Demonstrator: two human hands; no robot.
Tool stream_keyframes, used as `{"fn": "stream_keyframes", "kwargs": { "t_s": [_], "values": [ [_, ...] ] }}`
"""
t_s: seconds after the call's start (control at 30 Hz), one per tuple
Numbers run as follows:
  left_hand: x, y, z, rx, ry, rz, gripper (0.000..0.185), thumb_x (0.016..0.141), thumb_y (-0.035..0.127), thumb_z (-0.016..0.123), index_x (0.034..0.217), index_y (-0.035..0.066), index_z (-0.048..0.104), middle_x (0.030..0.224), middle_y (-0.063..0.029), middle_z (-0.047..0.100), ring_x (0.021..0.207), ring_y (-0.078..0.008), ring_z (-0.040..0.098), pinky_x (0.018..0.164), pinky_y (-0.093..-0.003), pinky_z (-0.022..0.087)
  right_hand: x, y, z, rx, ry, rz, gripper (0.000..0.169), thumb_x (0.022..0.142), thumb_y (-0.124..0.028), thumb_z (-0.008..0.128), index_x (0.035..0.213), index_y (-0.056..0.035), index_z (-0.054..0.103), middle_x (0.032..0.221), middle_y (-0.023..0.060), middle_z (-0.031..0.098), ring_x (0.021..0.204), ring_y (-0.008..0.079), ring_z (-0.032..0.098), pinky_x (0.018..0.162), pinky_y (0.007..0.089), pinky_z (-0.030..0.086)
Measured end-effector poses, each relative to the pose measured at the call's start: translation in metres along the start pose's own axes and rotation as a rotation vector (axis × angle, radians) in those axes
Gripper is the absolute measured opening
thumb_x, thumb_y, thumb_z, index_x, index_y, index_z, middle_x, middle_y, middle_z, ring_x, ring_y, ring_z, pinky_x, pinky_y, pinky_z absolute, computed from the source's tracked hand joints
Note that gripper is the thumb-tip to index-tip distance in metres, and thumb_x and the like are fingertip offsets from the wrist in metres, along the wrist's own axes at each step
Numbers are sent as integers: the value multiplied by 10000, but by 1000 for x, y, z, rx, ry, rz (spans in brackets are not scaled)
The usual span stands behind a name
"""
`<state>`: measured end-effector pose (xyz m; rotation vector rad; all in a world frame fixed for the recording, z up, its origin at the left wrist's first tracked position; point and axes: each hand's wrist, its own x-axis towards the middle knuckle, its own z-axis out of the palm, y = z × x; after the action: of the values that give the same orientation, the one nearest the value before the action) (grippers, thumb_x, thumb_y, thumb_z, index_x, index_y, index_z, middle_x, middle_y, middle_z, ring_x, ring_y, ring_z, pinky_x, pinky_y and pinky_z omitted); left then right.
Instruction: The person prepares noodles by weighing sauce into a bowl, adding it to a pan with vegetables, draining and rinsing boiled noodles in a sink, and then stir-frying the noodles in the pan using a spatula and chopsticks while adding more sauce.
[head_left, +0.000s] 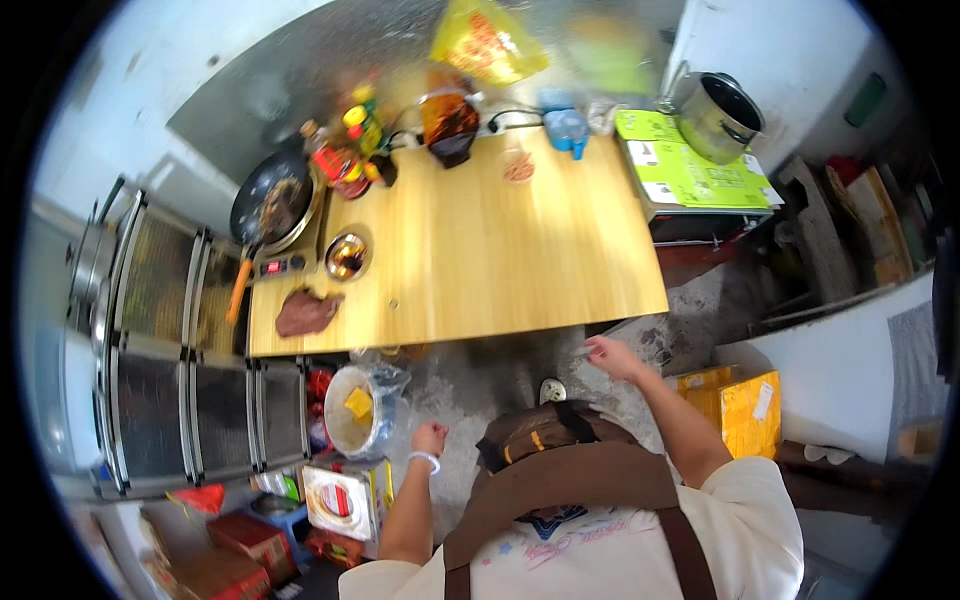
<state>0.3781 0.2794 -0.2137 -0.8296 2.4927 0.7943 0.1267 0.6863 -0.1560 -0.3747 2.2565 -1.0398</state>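
My left hand (429, 441) hangs beside the bin, its fingers curled and nothing visible in them; a pale bracelet (426, 460) circles that wrist. My right hand (613, 360) is just off the front edge of the wooden table (480, 262), fingers bent together. A small pale bit shows at its fingertips, too blurred to name. On the table's left side, a black frying pan (251, 202) with dark food stands on a portable cooker (279, 265) with a lit display. Near it are a metal bowl (346, 256) with dark liquid and a reddish-brown cloth (306, 312).
Sauce bottles (341, 169), a large dark jug (450, 124) and a blue plastic container (566, 131) line the back. A steel pot (720, 116) stands on green cardboard (697, 172) at right. Below are a lined bin (335, 420) and a yellow-taped box (750, 416).
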Motion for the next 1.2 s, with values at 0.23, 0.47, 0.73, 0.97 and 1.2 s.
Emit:
{"fn": "stream_keyframes", "kwargs": {
  "t_s": [0.23,0.47,0.73,0.97,1.2],
  "values": [
    [65,106,14,58,-70,326,431,877,464,514,782,75,676,777,-156,666,754,-350,641,689,-433,493,-43,66,-3,-289,-16,243,369,808,-270,601,1132,-94,591,970,165,658,927,344,620,795,416,490],
    [62,341,-19,176,-595,619,575,937,525,384,759,54,661,701,-120,665,706,-299,653,686,-422,493,-182,134,-61,-7,154,808,371,880,-390,489,961,-58,634,776,138,646,717,273,622,665,411,498],
    [14,656,3,-1113,-1784,429,1077,742,843,94,1473,58,183,1548,-72,155,1416,-238,158,1090,-459,204,-159,108,-262,1421,791,51,654,947,-591,283,1278,-66,490,1205,98,569,1074,191,546,893,331,430],
    [28,839,113,-1073,-1734,433,820,905,661,229,1453,51,246,1518,-98,243,1393,-252,227,1083,-471,240,-161,241,-431,1512,857,177,642,964,-568,236,1252,-56,497,1093,92,622,936,196,598,816,318,447],
    [52,908,170,-684,-1161,312,286,957,189,523,1162,-3,574,1078,-81,645,1001,-149,605,857,-258,464,-131,353,-601,1615,1134,314,408,1006,-370,277,1125,-59,512,1006,130,646,830,213,610,691,315,460]
  ]
}}
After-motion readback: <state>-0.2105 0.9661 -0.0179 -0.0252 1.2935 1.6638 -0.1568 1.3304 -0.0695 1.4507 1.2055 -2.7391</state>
